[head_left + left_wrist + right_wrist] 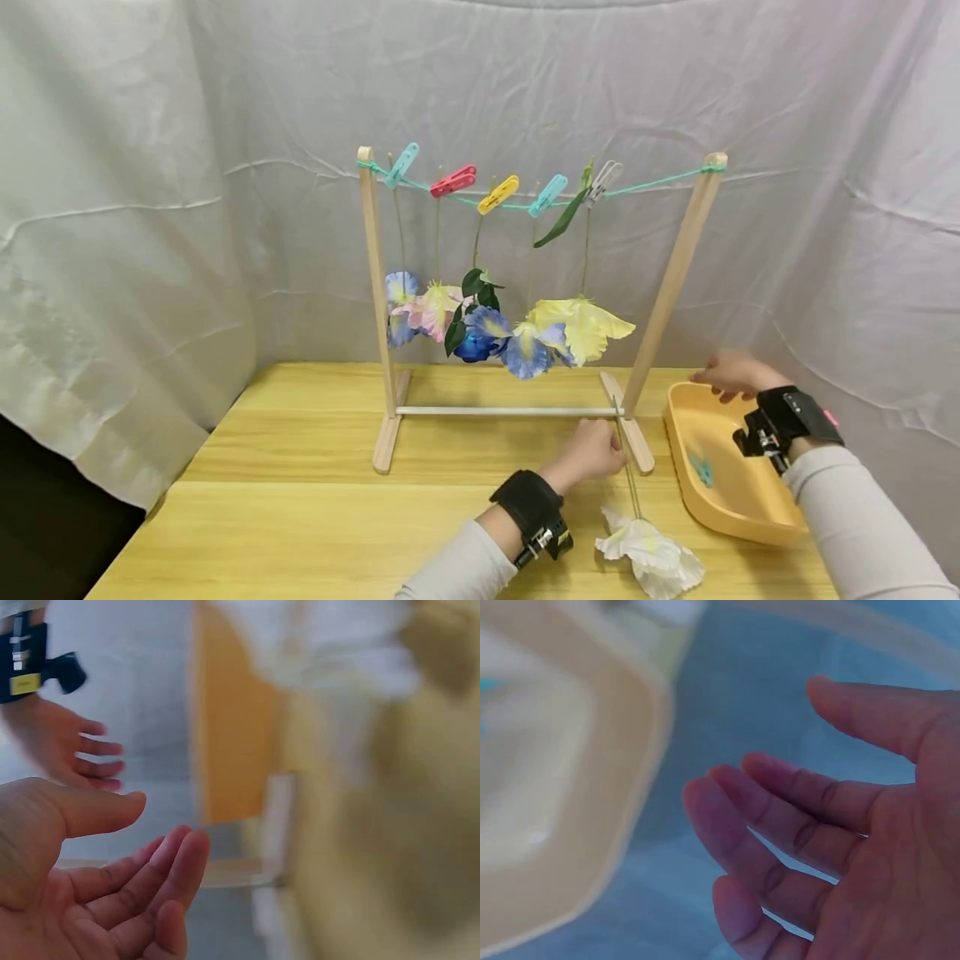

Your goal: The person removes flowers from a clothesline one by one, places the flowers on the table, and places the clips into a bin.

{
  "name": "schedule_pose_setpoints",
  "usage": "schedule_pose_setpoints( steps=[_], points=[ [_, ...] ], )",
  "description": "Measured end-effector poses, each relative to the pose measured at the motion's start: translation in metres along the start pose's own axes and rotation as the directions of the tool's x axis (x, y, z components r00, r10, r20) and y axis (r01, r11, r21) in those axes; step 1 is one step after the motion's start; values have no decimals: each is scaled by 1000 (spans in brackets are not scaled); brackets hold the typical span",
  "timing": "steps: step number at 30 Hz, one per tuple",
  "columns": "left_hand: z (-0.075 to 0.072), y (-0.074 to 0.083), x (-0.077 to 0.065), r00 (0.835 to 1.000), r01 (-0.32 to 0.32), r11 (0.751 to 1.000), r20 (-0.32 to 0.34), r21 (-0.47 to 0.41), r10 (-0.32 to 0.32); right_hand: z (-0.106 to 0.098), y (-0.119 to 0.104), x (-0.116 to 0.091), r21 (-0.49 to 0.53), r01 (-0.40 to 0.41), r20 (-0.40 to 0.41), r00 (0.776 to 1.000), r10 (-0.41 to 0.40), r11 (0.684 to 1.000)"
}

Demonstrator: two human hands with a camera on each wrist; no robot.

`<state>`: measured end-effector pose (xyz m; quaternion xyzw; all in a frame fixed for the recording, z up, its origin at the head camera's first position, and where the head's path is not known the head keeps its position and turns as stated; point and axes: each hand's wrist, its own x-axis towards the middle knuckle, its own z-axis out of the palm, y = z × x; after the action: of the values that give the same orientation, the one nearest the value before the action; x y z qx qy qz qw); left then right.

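Note:
My left hand [596, 450] is beside the stem of a white artificial flower [651, 557], which lies on the table with its bloom toward me. In the left wrist view its fingers [127, 900] are loosely bent, with a gap to the thumb and nothing between them. My right hand [738, 375] hovers at the far rim of a yellow plastic basin [681, 467]. Its fingers and thumb are spread apart and hold nothing in the right wrist view. A teal clothespin [702, 472] lies inside the basin.
A wooden rack [686, 258] stands behind my hands with a green string [660, 185] across its top. Several clothespins, including a red one [453, 181] and a yellow one [498, 194], hold artificial flowers upside down. A grey curtain [300, 83] hangs behind.

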<state>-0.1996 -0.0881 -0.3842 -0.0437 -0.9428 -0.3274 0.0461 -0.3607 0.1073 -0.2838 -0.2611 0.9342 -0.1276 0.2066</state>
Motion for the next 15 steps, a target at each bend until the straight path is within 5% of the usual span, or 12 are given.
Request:
schedule_pose_setpoints(
  steps=[4,8,10,13,15],
  points=[
    [-41,16,3,994,-39,998,-102,47,43,-26,-30,-5,-29,111,-85,990,-113,993],
    [-76,26,7,956,-130,991,-261,27,133,-46,-66,-11,-72,199,-231,950,-210,977],
    [-90,28,11,908,-222,975,-365,-5,205,-55,-84,-17,-62,262,-304,914,-269,963],
    [-104,28,19,799,-329,944,-535,-4,276,-69,-109,-26,35,371,-385,862,-330,928],
    [-111,27,24,722,-346,938,-634,15,277,-77,-123,-32,137,459,-441,822,-361,878]
  ],
)
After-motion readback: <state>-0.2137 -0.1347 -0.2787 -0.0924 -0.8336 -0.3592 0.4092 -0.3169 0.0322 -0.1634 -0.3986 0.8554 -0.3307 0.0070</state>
